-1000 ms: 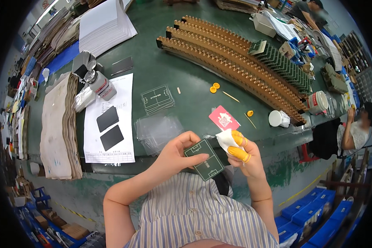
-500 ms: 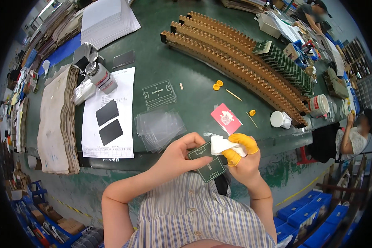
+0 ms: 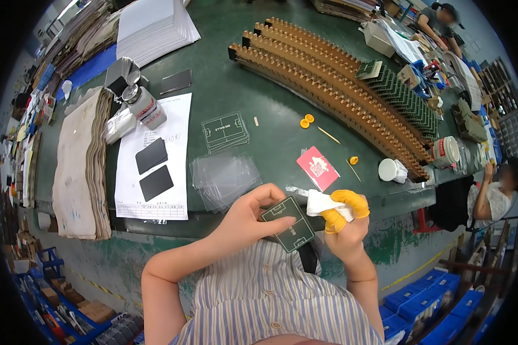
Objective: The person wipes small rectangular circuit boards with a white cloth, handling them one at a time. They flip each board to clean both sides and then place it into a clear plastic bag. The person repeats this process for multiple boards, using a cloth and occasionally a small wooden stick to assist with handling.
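My left hand (image 3: 258, 215) grips a dark green card (image 3: 294, 234) with white field lines, its thumb pressed flat on the printed face. To the right, my right hand (image 3: 346, 221) wears yellow finger cots on thumb and finger and pinches a folded white cloth (image 3: 323, 202). A small gap separates the cloth from the card. Just beyond the hands lies a pink card (image 3: 317, 168) with a white print. Farther left are a stack of similar green cards (image 3: 224, 132) and a pile of clear plastic sheets (image 3: 225, 177).
Long slotted wooden racks (image 3: 328, 86) cross the far right, with green cards (image 3: 400, 92) standing in them. Yellow finger cots (image 3: 307, 121), wooden sticks (image 3: 329, 134) and a white-lidded jar (image 3: 387, 169) lie nearer. At left are a metal-topped bottle (image 3: 146, 109), paper sheet (image 3: 149, 201) and cloth stack (image 3: 80, 167). Co-workers sit right.
My right hand has moved right with the white cloth, off the green card's edge. My left hand keeps the card in nearly the same place. The view has shifted slightly.
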{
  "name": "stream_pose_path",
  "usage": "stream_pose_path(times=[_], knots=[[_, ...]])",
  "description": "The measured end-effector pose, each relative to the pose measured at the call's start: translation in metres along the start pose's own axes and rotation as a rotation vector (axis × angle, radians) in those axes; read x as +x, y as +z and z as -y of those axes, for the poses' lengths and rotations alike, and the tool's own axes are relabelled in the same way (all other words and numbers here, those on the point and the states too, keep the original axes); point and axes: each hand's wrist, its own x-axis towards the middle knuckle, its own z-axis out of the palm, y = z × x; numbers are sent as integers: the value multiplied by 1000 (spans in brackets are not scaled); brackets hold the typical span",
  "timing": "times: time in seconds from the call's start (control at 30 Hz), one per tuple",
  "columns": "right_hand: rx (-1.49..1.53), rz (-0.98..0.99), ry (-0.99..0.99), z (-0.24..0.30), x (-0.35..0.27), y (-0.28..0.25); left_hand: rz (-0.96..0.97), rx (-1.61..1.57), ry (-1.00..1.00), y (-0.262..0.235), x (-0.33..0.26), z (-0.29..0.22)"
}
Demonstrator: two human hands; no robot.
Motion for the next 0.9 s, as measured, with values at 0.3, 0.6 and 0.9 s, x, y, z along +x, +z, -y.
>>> stream_pose_path(times=[0.3,0.6,0.9], knots=[[33,78,-53,6,4,6,8,72,53,0,4,6],[-92,76,-43,5,8,9,-12,95,60,-1,4,9],[-28,48,-18,2,10,6,-23,48,33,-1,6,8]])
